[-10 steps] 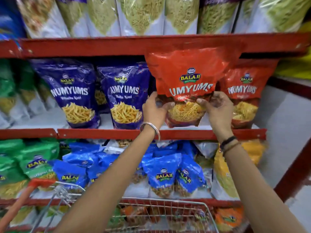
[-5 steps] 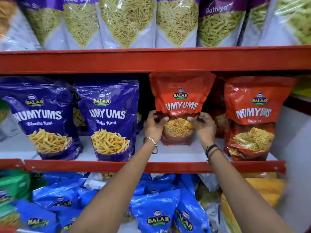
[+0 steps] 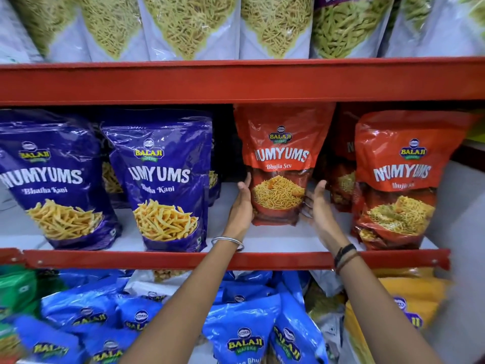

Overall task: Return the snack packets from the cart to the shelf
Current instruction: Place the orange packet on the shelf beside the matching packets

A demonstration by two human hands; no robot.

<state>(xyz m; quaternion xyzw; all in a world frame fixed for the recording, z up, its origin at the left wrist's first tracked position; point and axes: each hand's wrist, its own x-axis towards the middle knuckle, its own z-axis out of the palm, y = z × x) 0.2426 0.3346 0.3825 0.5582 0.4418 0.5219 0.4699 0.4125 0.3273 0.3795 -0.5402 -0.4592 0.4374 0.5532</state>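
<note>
Since half a second ago, both hands have let go of the red Bhujia Sev packet (image 3: 282,164), which now stands upright on the middle shelf (image 3: 262,240) between the purple packets (image 3: 168,179) and another red packet (image 3: 399,179). Left hand (image 3: 242,203) lies flat and open against its left edge; right hand (image 3: 316,203) is open just beside its right edge.

The top-shelf packets (image 3: 189,24) are cut off by the upper edge, a rear red packet (image 3: 343,153) is half hidden, and the green packets (image 3: 15,292) are blurred.
</note>
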